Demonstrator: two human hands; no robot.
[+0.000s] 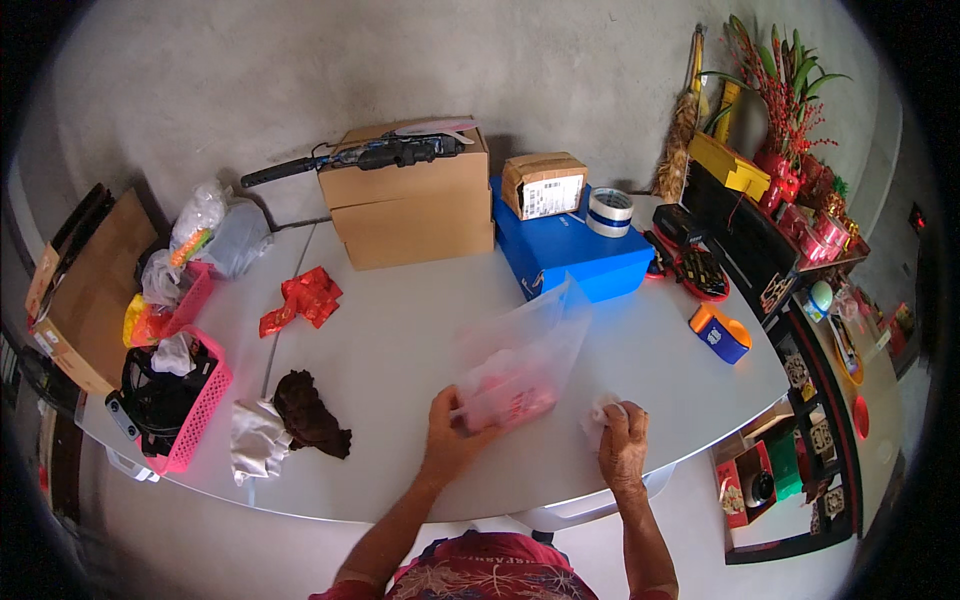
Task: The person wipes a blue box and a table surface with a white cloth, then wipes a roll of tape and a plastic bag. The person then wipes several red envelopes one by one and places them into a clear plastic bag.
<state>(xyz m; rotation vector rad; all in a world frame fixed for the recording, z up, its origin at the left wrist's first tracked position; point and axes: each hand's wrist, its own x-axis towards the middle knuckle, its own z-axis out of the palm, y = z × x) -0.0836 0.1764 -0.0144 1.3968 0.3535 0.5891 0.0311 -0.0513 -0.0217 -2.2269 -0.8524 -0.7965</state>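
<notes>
My left hand (455,440) curls around the lower left side of a translucent plastic bag (535,345). The bag stands partly upright on the table, with something pink (510,388) showing through its lower part. To the right, just apart from the bag, my right hand (623,445) pinches a small crumpled piece of whitish, see-through material (599,410) at the tabletop. Whether that piece is thin plastic or tissue I cannot tell. On the left of the table lie a dark brown crumpled cloth (308,412), a white cloth (258,438) and a crumpled red wrapper (302,300).
Pink baskets (205,415) with cables and bags line the left side. At the back, cardboard boxes (410,215) bear a black pole-like device (385,153). A blue box (575,255) carries a small carton (545,187) and a tape roll (609,212). An orange-blue strap (720,335) lies right.
</notes>
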